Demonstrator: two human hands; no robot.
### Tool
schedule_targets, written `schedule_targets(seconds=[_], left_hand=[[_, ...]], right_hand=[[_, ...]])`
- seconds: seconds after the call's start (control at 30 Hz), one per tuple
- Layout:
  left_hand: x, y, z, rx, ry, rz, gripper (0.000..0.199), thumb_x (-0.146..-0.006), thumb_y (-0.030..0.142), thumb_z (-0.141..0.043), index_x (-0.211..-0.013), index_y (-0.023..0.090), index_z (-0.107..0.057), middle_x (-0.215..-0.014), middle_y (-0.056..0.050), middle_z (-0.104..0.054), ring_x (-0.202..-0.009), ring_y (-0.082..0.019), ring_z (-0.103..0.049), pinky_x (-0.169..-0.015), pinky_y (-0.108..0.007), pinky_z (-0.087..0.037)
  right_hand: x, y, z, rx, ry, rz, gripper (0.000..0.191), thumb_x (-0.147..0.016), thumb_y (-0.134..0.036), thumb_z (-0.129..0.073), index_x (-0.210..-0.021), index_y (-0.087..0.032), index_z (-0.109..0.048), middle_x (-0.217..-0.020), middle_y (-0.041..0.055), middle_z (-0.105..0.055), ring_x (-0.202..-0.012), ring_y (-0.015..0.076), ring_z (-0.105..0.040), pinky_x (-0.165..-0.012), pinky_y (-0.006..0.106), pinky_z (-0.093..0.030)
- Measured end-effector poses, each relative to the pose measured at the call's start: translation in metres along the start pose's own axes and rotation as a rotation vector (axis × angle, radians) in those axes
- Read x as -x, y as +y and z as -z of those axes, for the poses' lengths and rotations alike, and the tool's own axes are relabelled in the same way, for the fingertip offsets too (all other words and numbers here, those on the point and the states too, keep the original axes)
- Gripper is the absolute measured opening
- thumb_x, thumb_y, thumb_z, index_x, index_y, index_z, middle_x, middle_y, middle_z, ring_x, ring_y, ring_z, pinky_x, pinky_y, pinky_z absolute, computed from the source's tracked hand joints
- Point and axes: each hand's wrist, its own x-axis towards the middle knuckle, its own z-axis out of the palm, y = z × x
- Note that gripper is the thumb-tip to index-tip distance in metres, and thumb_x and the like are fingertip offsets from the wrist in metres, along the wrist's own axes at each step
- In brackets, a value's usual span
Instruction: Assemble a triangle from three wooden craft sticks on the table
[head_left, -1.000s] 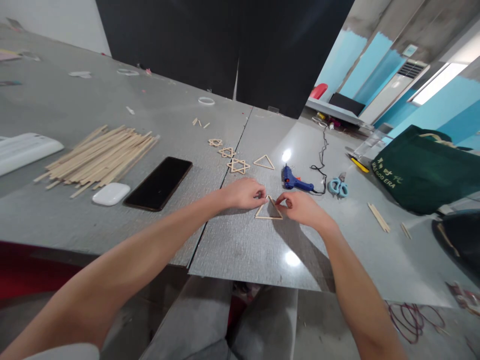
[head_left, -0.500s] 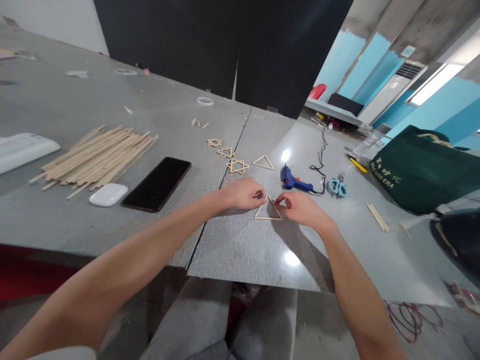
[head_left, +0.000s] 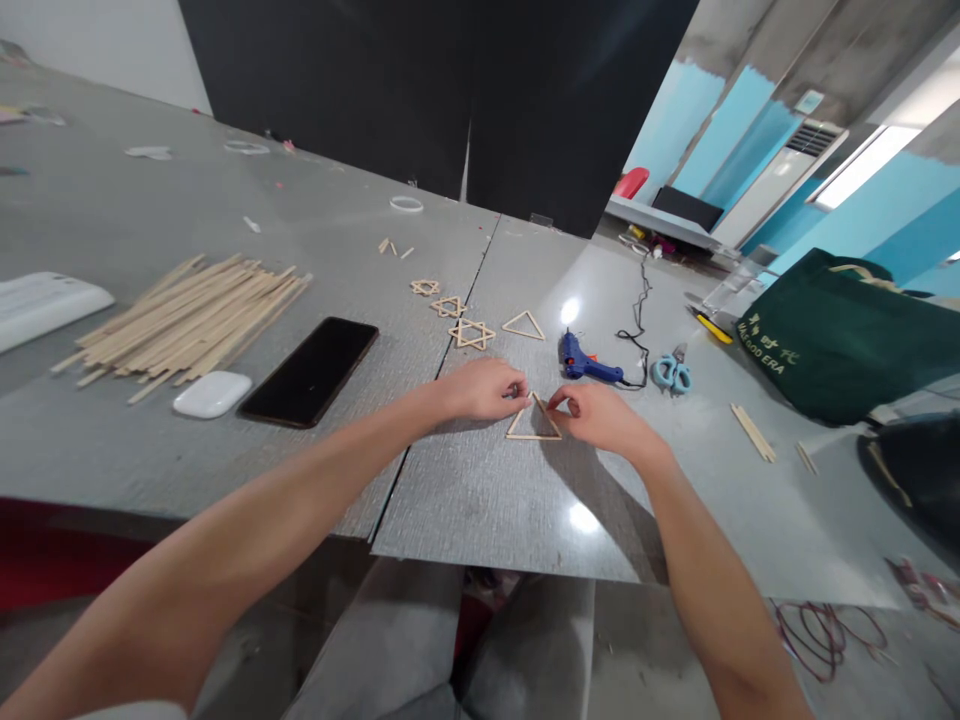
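A triangle of thin wooden sticks [head_left: 533, 437] lies flat on the grey table between my hands. My left hand [head_left: 490, 389] pinches its left side close to the top corner. From the other side, my right hand [head_left: 592, 413] has its fingers closed on the right stick, also near the top. The fingertips partly cover that corner. Just beyond sits a second stick triangle [head_left: 523, 326], with a wooden six-pointed star [head_left: 472, 334] and two smaller stars to its left. A blue hot glue gun [head_left: 589, 362] lies past my right hand.
To the left are a pile of wooden sticks [head_left: 187, 318], a black phone [head_left: 311, 372] and a white case [head_left: 213, 395]. Light-blue scissors [head_left: 672, 373], a yellow cutter [head_left: 712, 327], loose sticks [head_left: 752, 432] and a green bag [head_left: 832, 335] are on the right. A black panel [head_left: 420, 90] stands behind.
The view has shifted very slightly. Both hands keep the same hold on the triangle, and nothing else has visibly moved.
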Motion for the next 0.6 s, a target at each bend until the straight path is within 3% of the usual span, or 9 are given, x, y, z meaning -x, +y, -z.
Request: schedule_targets(seconds=[0.6], left_hand=[[-0.0006,-0.0001,-0.0022,-0.013,0.032,0.001,0.026,-0.098,0.042,-0.062,-0.089,0.021,-0.077,-0.075,-0.004,-0.067,-0.078,-0.022,-0.059,-0.069,-0.033,-0.035]], right_hand=[[0.0007,-0.0029,0.0017,-0.001,-0.007,-0.017,0.016,-0.103,-0.028,-0.074,-0.107,-0.016,-0.082,-0.071,0.0003,-0.066,-0.064,0.0152,-0.053,-0.062,0.030,-0.031]])
